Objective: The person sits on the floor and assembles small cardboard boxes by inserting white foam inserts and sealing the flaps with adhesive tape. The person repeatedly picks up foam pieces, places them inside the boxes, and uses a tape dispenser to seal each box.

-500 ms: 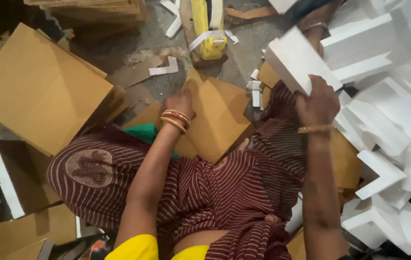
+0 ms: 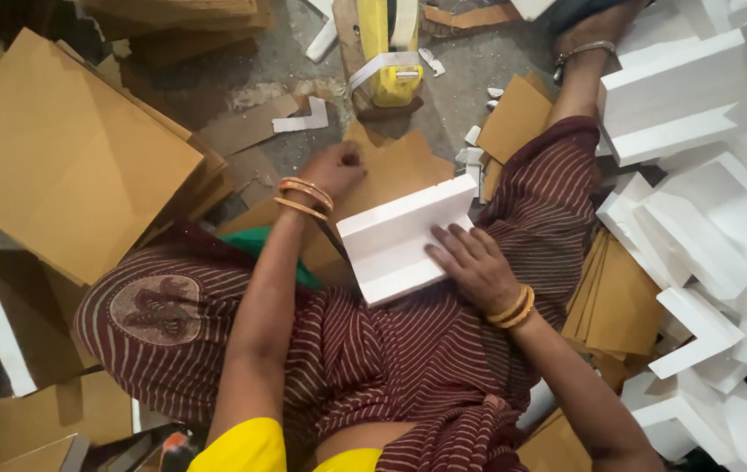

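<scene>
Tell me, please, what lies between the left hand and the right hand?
In the head view, the white L-shaped foam piece lies between them; the right hand rests on it, the left hand on brown cardboard.

Under the right hand (image 2: 471, 262) lay a plain white foam corner piece (image 2: 404, 238). Both wrists carried gold and orange bangles (image 2: 303, 197). The left hand (image 2: 336, 166) rested on a tan cardboard sheet (image 2: 399, 166). Below the hands, the cloth (image 2: 408, 350) was maroon with thin pale stripes and a round pale motif. More white foam pieces (image 2: 705, 201) were heaped right of the right hand; brown cardboard (image 2: 59, 157) lay left of the left hand. Beyond both hands sat a yellow tool (image 2: 388, 52) banded in white.
</scene>
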